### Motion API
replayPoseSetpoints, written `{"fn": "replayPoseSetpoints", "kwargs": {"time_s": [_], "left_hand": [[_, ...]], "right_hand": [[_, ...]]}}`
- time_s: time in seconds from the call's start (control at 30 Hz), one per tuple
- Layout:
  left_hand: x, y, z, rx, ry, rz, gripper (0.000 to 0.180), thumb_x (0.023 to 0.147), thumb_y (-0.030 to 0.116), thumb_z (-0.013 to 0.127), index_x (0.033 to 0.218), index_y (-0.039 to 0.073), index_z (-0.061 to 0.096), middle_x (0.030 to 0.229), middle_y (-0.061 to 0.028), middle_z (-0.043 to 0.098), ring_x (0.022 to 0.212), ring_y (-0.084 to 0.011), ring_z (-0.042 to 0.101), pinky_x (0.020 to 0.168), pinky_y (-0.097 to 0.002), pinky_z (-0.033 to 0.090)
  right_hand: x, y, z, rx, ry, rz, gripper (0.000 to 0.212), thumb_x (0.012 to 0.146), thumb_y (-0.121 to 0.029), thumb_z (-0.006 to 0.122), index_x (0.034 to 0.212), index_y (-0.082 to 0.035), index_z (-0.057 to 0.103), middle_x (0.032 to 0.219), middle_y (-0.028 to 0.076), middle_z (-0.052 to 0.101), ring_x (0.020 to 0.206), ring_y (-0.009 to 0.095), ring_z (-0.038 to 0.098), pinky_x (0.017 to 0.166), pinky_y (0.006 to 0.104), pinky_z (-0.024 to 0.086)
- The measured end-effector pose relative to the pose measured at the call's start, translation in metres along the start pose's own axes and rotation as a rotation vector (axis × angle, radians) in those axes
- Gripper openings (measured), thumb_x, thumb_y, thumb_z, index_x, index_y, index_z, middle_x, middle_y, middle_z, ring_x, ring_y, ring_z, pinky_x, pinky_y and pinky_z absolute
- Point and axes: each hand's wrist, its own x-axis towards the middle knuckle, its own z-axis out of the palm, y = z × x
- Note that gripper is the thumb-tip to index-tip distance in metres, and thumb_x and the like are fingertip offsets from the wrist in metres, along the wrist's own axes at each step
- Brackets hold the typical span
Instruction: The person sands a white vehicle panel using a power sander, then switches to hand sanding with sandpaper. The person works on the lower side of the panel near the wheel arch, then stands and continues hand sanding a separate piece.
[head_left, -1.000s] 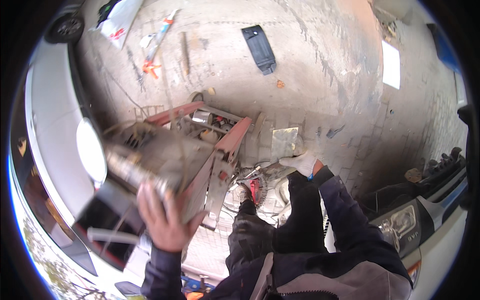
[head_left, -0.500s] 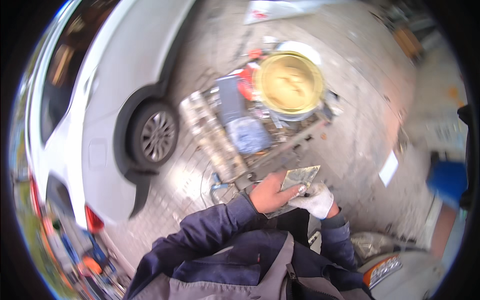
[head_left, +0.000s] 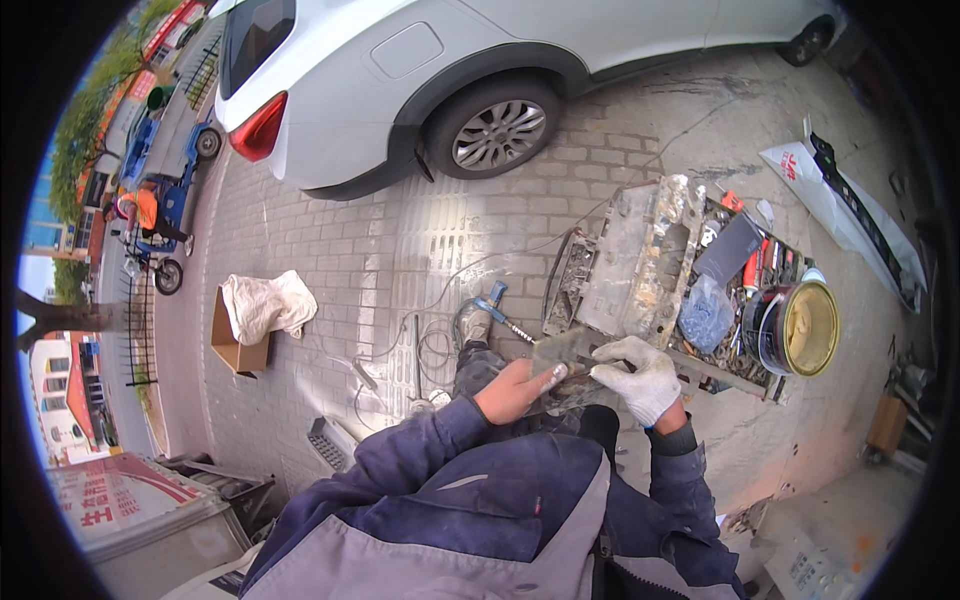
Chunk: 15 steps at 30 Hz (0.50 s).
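Observation:
Both my hands meet in front of my chest on a flat grey plate smeared with dried filler. My bare left hand grips its near left edge. My right hand, in a white glove, grips the right side, its fingers pressed on the plate's surface. Just beyond the plate, a low metal rack of tools and cans stands on the paving. An open tin of yellow filler sits at the rack's right end.
A white car is parked across the top. A cardboard box with a white cloth sits to the left, a blue-handled tool with hose by my feet, a white bumper panel at right. A person on a cart is far left.
The view has swung round, so the car now lies across the top. My left hand, earlier out to the left on a bigger grey piece, has come in beside the right hand on the plate.

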Motion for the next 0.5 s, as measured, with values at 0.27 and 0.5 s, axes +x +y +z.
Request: {"fn": "replayPoseSetpoints", "kwargs": {"time_s": [0.27, 0.5], "left_hand": [[0.0, 0.002, -0.112, 0.111, 0.175, 0.178, 0.036, 0.108, 0.021, 0.063, 0.135, -0.002, 0.065, 0.11, -0.019, 0.075, 0.106, -0.0269, 0.072, 0.093, -0.0411, 0.055], [-0.033, 0.04, -0.28, 0.487, 0.476, 0.335, 0.053, 0.099, 0.021, 0.071, 0.144, -0.004, 0.058, 0.12, -0.0312, 0.069, 0.105, -0.0516, 0.068, 0.089, -0.0537, 0.057]], "right_hand": [[0.115, -0.034, 0.113, -0.216, 0.338, -0.196, 0.05, 0.09, -0.016, 0.086, 0.134, 0.001, 0.069, 0.128, 0.014, 0.07, 0.116, 0.022, 0.068, 0.101, 0.0345, 0.056], [0.236, -0.075, 0.276, 0.262, 0.019, 0.105, 0.084, 0.102, -0.013, 0.073, 0.17, 0.004, 0.026, 0.164, 0.019, 0.049, 0.146, 0.024, 0.053, 0.119, 0.0353, 0.045]]}}
